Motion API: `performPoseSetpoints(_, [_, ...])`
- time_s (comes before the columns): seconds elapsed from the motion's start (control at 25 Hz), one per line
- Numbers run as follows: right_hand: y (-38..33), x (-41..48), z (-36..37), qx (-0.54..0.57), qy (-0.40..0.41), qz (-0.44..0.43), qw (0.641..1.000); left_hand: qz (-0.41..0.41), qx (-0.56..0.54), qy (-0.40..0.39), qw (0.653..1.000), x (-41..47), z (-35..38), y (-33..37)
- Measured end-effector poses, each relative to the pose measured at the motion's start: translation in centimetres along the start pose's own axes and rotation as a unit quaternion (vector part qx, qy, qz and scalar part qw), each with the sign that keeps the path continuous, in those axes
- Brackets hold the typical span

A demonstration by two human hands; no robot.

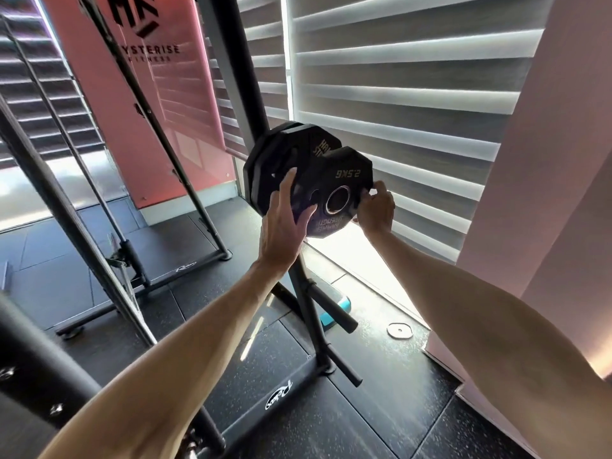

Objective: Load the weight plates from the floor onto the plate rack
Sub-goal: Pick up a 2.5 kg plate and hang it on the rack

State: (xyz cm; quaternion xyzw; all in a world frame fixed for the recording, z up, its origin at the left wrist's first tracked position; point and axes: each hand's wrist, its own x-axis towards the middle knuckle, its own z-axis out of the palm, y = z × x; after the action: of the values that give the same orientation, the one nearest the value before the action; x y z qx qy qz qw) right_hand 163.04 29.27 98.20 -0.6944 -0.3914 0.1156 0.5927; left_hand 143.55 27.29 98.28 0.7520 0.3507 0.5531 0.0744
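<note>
1. Sliding the 2.5 kg plate [344, 180] fully home is the step in hand. It is up at the top peg of the plate rack [306, 303], just in front of the larger plates [281, 150] already hung there. Whether the peg has entered its centre hole I cannot tell.
2. To do it well, I would keep the plate's face parallel to the larger plates and push evenly from both sides, so the bore does not bind.
3. Fingers should come clear of the gap before the plates meet.
4. The left hand [281, 226] holds the plate's left edge, thumb across the face, fingers stretched upward along the rim, forearm raised.
5. The right hand [376, 210] pinches the right edge with curled fingertips, wrist bent inward.
6. A small pale disc [399, 330] lies on the floor [381, 409] near the right wall, probably next.
</note>
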Motion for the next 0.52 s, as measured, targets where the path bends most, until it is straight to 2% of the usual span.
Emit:
performPoseSetpoints(0.16, [-0.2,-0.5,0.2,0.013,-0.039,-0.009,0.999,0.030,0.080,-0.004,0.996,0.1,0.0,0.0])
performPoseSetpoints(0.28, [-0.8,-2.2,1.0,0.104,-0.065,-0.016,0.992,0.069,0.168,0.002,0.983,0.4,0.1,-0.6])
performPoseSetpoints(0.4, [-0.9,-1.6,1.9,0.104,-0.080,-0.016,0.991,0.189,0.325,-0.013,0.927,1.9,-0.2,-2.3])
performPoseSetpoints(0.52, [-0.6,-0.1,2.1,0.100,-0.111,0.007,0.989,0.273,0.397,-0.068,0.873,3.4,-0.9,-3.0])
